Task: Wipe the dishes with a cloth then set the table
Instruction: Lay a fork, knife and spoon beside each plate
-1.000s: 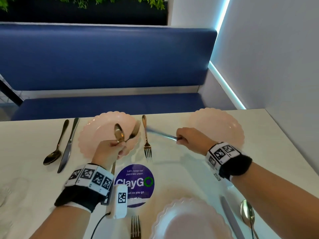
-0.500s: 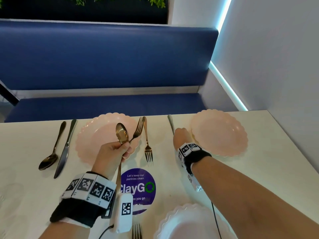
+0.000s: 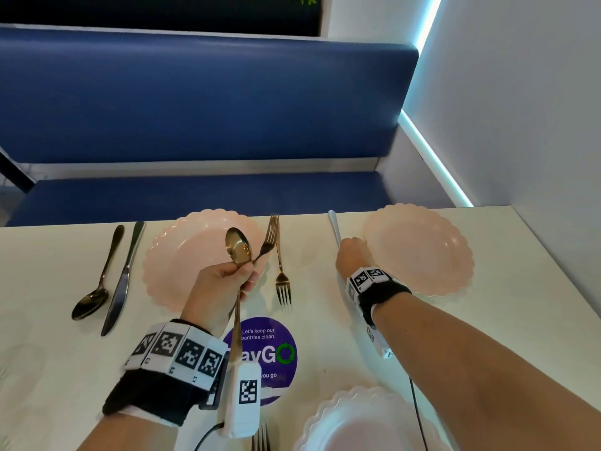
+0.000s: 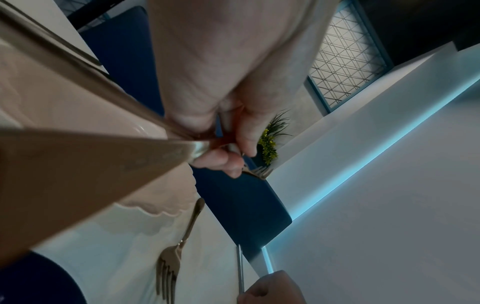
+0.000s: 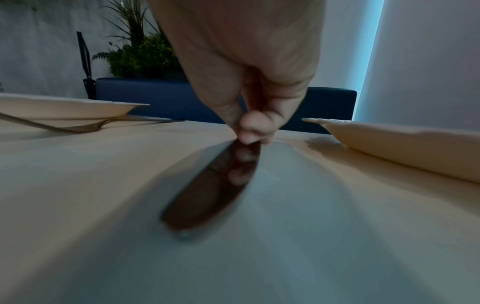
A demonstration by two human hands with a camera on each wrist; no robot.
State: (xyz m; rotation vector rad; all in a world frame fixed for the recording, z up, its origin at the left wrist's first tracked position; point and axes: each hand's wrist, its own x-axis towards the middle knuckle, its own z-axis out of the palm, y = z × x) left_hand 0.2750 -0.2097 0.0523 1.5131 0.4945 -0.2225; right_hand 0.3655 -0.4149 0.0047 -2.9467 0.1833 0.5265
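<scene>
My left hand (image 3: 244, 271) is raised over the near rim of the left pink plate (image 3: 182, 255). It grips a gold spoon (image 3: 239, 245) and a gold fork (image 3: 268, 237) together, heads pointing up. In the left wrist view the fingers (image 4: 233, 152) curl round both handles, and the fork's tines (image 4: 259, 171) stick out beyond them. My right hand (image 3: 351, 252) pinches a silver knife (image 3: 334, 224) just left of the right pink plate (image 3: 419, 252). In the right wrist view the knife's blade (image 5: 215, 185) lies flat on the table under the fingertips (image 5: 249, 133).
A second gold fork (image 3: 282, 278) lies right of the left plate. A dark spoon (image 3: 94, 297) and dark knife (image 3: 122, 281) lie left of it. Near me are a white plate (image 3: 357, 421), another fork (image 3: 260, 437) and a purple round sticker (image 3: 273, 346). A blue bench stands behind the table.
My right hand swung the knife from across the table's middle to lie lengthwise beside the right plate. My left hand has barely moved and keeps hold of the spoon and fork.
</scene>
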